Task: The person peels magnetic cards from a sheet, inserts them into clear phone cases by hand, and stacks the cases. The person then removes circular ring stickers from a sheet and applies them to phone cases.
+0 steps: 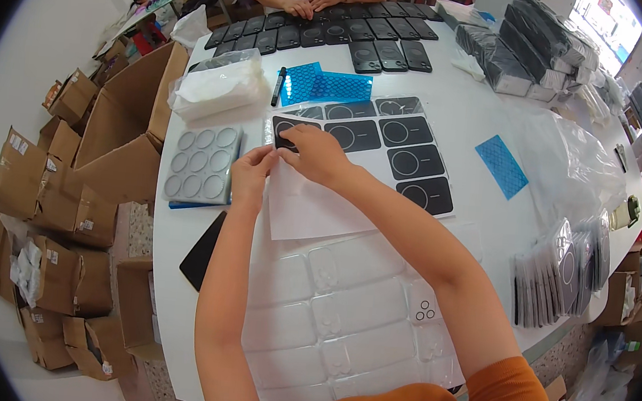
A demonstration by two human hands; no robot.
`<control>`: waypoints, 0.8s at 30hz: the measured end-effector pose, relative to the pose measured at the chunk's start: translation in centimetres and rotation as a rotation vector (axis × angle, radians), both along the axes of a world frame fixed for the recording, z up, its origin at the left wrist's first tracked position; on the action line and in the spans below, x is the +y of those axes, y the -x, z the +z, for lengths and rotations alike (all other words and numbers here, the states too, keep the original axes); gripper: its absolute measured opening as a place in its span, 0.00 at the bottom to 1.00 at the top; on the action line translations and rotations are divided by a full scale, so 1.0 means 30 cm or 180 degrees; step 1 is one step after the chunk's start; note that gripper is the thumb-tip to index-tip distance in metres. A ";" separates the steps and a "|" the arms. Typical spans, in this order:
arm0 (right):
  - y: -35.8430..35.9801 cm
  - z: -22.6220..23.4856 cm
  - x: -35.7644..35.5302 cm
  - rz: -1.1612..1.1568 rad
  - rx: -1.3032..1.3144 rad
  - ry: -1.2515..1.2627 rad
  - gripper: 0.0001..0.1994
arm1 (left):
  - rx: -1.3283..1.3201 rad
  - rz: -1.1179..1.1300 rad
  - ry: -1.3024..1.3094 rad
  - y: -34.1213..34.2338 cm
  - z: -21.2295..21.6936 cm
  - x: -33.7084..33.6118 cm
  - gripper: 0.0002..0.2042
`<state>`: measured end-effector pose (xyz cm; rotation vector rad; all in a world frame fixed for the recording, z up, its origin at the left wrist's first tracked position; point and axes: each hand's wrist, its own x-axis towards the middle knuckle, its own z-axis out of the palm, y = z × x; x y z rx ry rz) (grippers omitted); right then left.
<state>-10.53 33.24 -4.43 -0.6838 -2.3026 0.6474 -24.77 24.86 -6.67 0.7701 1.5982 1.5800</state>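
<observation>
A white sheet [308, 211] lies on the table in front of me, beside black rectangular stickers [423, 164] with a ring and a short line on each. My left hand [251, 174] is closed, thumb and fingertips pinched at the sheet's upper left corner. Over the leftmost sticker [285, 122] my right hand [315, 153] is bent, its fingertips close together near the same corner; whatever lies between them is too small to make out. Under my forearms spreads a clear plastic tray [360, 312] with moulded phone-shaped hollows.
Left stand a stack of ring-marked grey sheets [201, 162], a white packet [220, 86] and a black marker [278, 87]. Blue patterned sheets [340, 86] lie beyond. Rows of black phone-shaped pieces [366, 56] sit before another person. Packaged stacks [561, 274] line the right; cartons [124, 120] crowd the left floor.
</observation>
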 end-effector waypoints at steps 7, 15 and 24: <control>0.022 0.037 -0.013 -0.0153 -0.0706 -0.0335 0.12 | 0.0551 -0.0093 -0.0236 -0.030 0.001 -0.005 0.10; 0.013 0.008 -0.005 -0.0313 -0.0245 -0.0005 0.09 | 0.0692 0.0000 -0.0236 -0.046 0.013 0.002 0.10; 0.002 -0.012 -0.015 -0.0213 0.0020 -0.0075 0.06 | 0.0779 0.0170 -0.0148 -0.026 0.011 0.016 0.11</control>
